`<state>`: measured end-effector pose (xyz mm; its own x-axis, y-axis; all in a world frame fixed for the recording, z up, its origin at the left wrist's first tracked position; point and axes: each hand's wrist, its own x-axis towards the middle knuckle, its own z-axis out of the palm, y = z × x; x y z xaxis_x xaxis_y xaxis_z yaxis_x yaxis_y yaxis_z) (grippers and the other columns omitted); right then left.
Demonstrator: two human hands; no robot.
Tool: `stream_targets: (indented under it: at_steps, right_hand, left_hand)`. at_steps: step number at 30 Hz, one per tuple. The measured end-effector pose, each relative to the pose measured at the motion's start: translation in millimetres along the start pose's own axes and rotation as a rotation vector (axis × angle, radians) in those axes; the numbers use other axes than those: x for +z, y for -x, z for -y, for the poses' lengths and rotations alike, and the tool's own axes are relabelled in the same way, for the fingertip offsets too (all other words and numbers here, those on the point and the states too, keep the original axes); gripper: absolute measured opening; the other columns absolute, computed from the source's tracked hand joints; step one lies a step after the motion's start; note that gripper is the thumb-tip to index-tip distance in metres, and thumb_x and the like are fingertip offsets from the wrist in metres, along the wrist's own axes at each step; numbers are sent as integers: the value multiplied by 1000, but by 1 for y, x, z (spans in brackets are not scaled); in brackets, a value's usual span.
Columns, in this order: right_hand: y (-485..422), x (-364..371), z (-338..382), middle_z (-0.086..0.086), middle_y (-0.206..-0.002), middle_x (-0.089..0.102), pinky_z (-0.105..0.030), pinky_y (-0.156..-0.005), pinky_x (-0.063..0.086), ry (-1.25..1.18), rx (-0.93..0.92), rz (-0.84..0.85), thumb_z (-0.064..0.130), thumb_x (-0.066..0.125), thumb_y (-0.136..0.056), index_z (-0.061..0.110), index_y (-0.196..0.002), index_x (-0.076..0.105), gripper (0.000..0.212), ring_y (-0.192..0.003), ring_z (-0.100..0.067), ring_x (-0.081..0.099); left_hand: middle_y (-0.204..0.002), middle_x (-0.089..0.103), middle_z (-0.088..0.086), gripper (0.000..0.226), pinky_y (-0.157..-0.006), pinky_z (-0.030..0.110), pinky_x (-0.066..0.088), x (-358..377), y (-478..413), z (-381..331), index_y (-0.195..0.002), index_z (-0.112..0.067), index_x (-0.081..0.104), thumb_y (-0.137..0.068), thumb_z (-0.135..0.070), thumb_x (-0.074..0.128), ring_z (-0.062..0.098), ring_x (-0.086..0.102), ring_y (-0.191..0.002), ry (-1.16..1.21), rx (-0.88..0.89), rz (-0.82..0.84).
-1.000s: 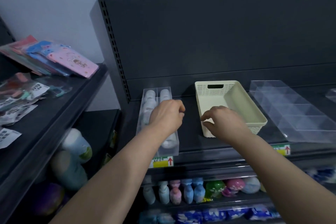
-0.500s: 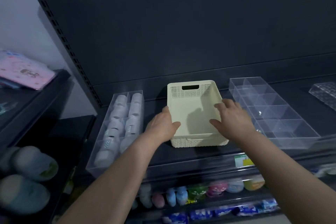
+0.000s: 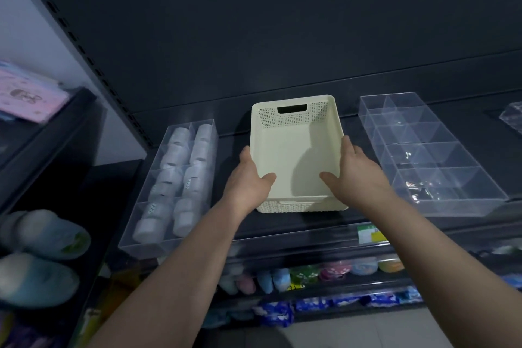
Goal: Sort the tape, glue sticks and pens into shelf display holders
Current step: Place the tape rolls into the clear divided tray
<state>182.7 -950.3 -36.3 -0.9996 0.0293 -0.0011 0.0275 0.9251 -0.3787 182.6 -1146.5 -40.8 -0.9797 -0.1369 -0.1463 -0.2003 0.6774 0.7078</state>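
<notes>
Shelving of dark metal fills the view, dim and a little blurred at the edges. At the far left a pink packet [image 3: 26,96] lies on a side shelf, and below it sit soft, rounded blue and white goods [image 3: 42,232], too blurred to name.

On the main shelf [image 3: 282,223], to the left, a clear divided holder [image 3: 141,248] runs from near to far. White tape rolls [image 3: 175,155] fill its two rows of compartments.

Just right of it, apart from its side wall, the left hand [image 3: 248,181] grips the left wall of a cream basket [image 3: 293,118]. The thumb is hooked over the rim to the inside, and the fingers [image 3: 245,155] lie along the outside. The basket stands in the middle of the shelf, between the two clear holders, with its slotted handle at the far end. Whether it rests on the shelf or is lifted slightly cannot be told.

The right hand [image 3: 356,175] holds the basket's right wall in the same way, thumb inside and fingers [image 3: 348,145] outside along the rim.

Right of the basket, near it but not touching, lies a second clear holder [image 3: 452,206], split into many compartments. A green and yellow label [image 3: 370,233] sits on the shelf's near edge. Below that, a lower shelf carries a row of small colourful goods [image 3: 310,274].
</notes>
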Motion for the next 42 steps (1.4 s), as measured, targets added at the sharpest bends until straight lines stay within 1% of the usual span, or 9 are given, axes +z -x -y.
stream_targets:
  at_steps: [6,12,16,21,27,31,36,39,42]
  right_hand:
    - [32,-20,13,-12,-134,43,-36,-71,40,-56,32,-148,38,59,-88,8,-145,14,78,-106,-35,55]
    - [94,-54,-6,-10,-122,52,-32,-67,34,-61,171,-298,39,59,-88,12,-136,28,63,-100,-32,55]
    - [134,-81,-42,-9,-122,50,-32,-68,36,-48,301,-343,41,58,-89,11,-142,22,71,-97,-28,53]
    - [184,-118,-102,-6,-116,52,-30,-58,35,-42,444,-445,49,59,-86,13,-136,29,68,-84,-19,45]
    - [241,-158,-212,-3,-117,58,-32,-68,36,-97,576,-546,52,62,-81,22,-130,37,63,-101,-29,56]
    - [275,-183,-298,-3,-115,59,-32,-68,38,-105,656,-577,41,64,-82,22,-134,36,62,-100,-29,57]
    - [297,-220,-394,-4,-99,56,-31,-60,36,-125,734,-577,23,59,-80,18,-128,38,53,-75,-25,49]
    - [292,-241,-442,-8,-106,56,-32,-62,36,-127,762,-575,23,59,-80,16,-121,39,47,-83,-30,53]
    - [272,-256,-480,-4,-106,55,-31,-63,36,-129,727,-571,23,57,-81,17,-133,32,58,-87,-29,55]
  left_hand:
    - [-130,56,0,68,-93,41,49,-28,20,-24,-142,-21,23,-87,-29,62,26,56,-112,-35,150,-59]
    - [-120,59,-4,59,-85,40,51,-24,54,-59,-135,-22,31,-85,-30,62,24,57,-101,-36,342,55]
    - [-119,59,-3,59,-86,43,51,6,77,-100,-134,-21,33,-85,-32,63,25,58,-103,-27,443,150]
    - [-120,58,-2,60,-87,43,51,67,109,-158,-134,-21,32,-85,-35,62,25,57,-105,-21,569,260]
    - [-124,56,-2,61,-90,42,49,174,155,-237,-132,-20,33,-83,-38,65,24,55,-108,12,653,402]
    - [-121,58,-2,58,-89,39,49,254,192,-299,-131,-20,38,-83,-36,65,24,56,-107,-47,684,471]
    - [-117,59,-3,54,-87,41,50,331,230,-376,-127,-20,38,-82,-36,63,25,56,-104,-102,726,495]
    - [-118,60,-1,56,-89,43,50,367,236,-413,-129,-20,36,-82,-36,63,26,57,-104,-108,724,505]
    - [-121,58,1,63,-90,44,49,397,224,-443,-133,-19,33,-81,-38,63,28,56,-106,-133,704,488]
